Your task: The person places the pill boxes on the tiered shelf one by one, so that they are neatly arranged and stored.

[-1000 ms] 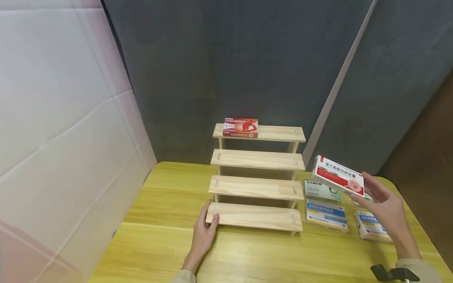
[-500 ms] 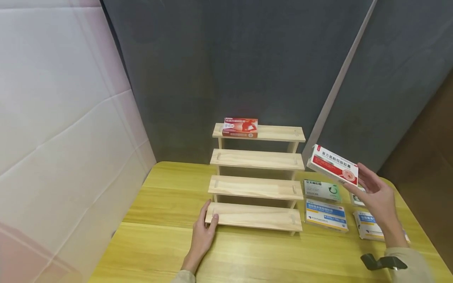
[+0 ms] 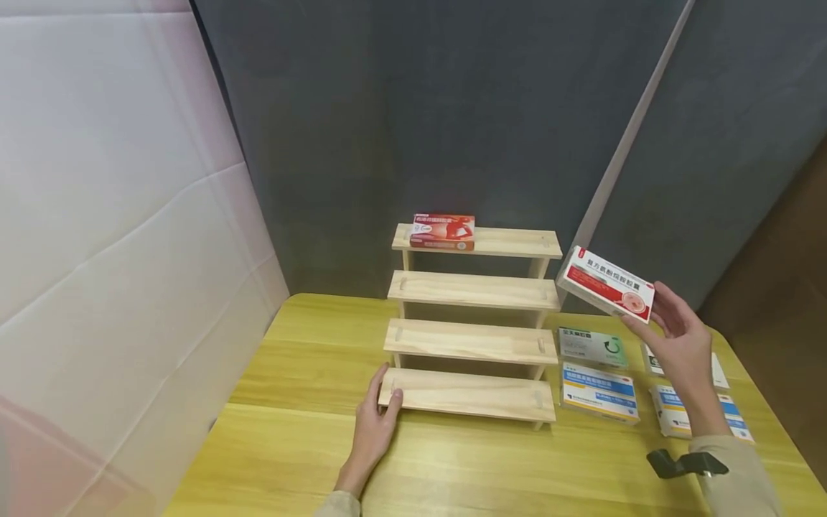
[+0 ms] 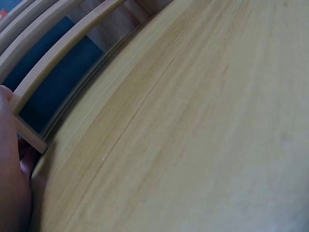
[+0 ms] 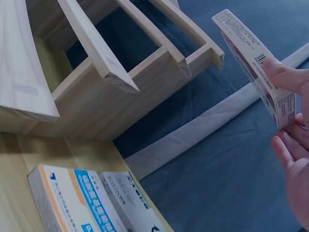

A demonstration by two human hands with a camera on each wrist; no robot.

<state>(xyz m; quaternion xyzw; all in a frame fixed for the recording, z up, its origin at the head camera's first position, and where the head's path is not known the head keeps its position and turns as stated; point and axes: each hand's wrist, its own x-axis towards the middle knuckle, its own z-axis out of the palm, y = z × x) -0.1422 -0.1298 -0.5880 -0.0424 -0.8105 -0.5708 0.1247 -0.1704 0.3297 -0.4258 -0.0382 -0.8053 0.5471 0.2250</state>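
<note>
A four-step style wooden display rack (image 3: 474,289) stands on the table, rising toward the back. At the left end of its lowest step, my left hand (image 3: 371,434) grips the board, thumb on top and fingers along the side. My right hand (image 3: 685,352) pinches a white and red medicine box (image 3: 607,283) by its right end, tilted and held up beside the rack's right side. The right wrist view shows the thumb on the barcode side of this medicine box (image 5: 246,53). On the top step, toward the left, sits a red medicine box (image 3: 442,232).
Right of the rack lie a green and white box (image 3: 591,348), a blue and white box (image 3: 599,393), a second blue and white box (image 3: 672,415) and a white box (image 3: 718,372) partly behind my right arm. A dark curtain (image 3: 388,129) hangs behind the table.
My right hand has raised the white and red medicine box and brought it slightly left, away from the boxes on the table. My left hand keeps its grip on the rack.
</note>
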